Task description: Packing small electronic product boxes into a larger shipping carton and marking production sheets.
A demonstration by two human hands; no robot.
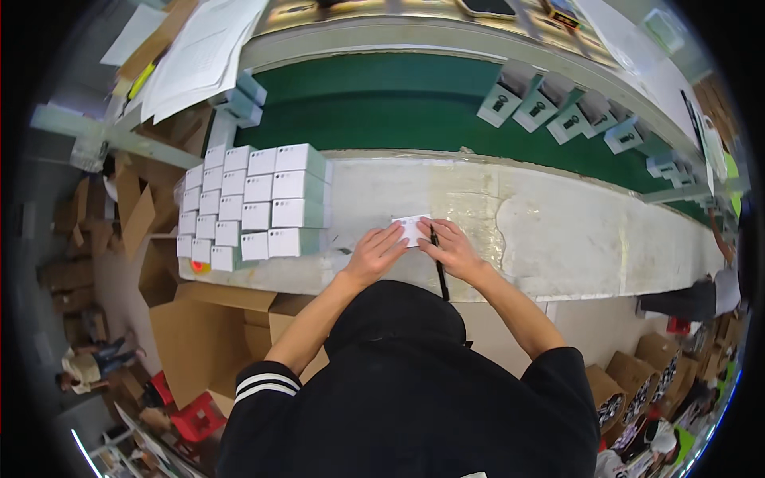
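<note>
A small white box (411, 232) with tiny dark marks on its upper face sits in front of me at the table's near side. My left hand (378, 255) grips its left end, fingers bent over it. At its right end is my right hand (451, 250), fingers curled, touching the box. A black pen (441, 275) is tucked in that right hand and points back toward me. To the left stands a stepped stack of white boxes (290, 188) with pale green sides. The box's underside is hidden.
Beyond the white worktable (574, 231) runs a green conveyor belt (358, 95), bearing several boxes (543, 103) at the right. A shelf (343, 40) spans above it. Open cardboard cartons (199, 342) stand at the lower left. Other people (96, 362) are farther off.
</note>
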